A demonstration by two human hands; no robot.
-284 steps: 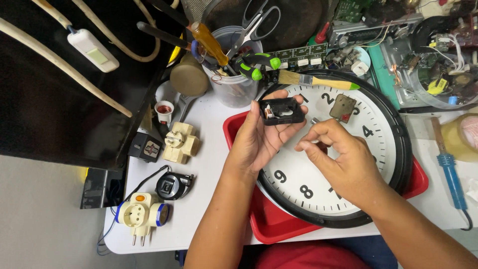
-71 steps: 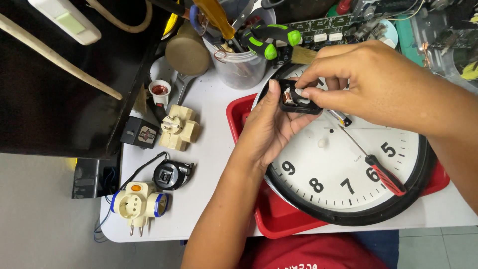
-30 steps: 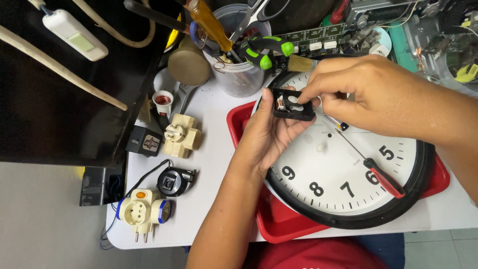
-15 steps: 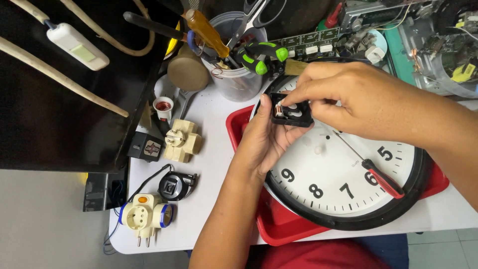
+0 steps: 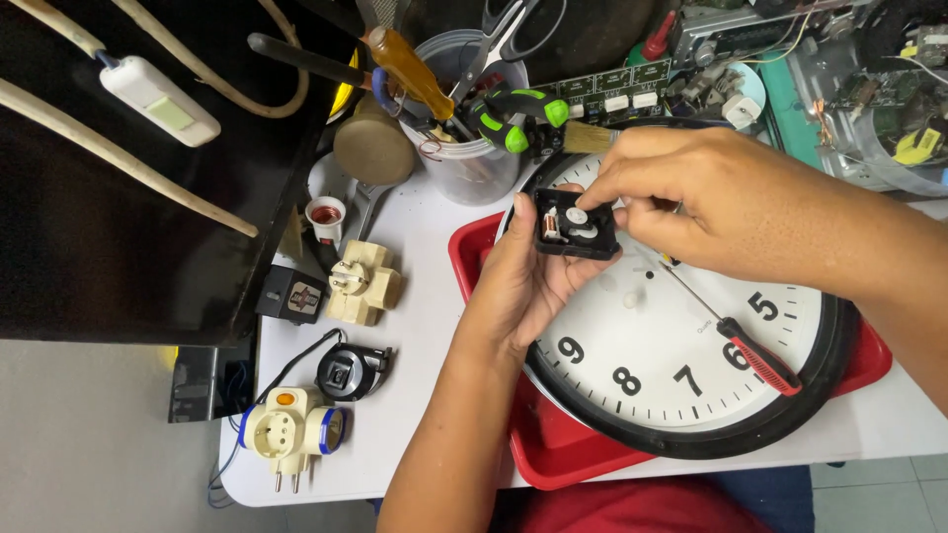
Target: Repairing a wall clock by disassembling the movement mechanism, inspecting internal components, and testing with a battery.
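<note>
My left hand (image 5: 523, 276) cradles a small black clock mechanism box (image 5: 576, 225), open side up, with white gears and a copper coil showing inside. My right hand (image 5: 691, 202) reaches in from the right, its fingertips pinching at a white gear in the box. Both hands hover over a large round wall clock (image 5: 691, 355) with a white face and black rim, lying on a red tray (image 5: 553, 459). A thin screwdriver with a red and black handle (image 5: 755, 357) rests on the clock face, below my right hand.
Left of the tray lie a beige multi-plug adapter (image 5: 363, 281), a cream plug adapter (image 5: 286, 429), a small black round part (image 5: 351, 370) and a black cube (image 5: 292, 294). A clear cup of tools (image 5: 474, 148) stands behind. Circuit boards and parts crowd the back right.
The view has shifted slightly. My right hand's fingertips have stayed working inside the mechanism box, which my left hand keeps holding over the clock's upper left.
</note>
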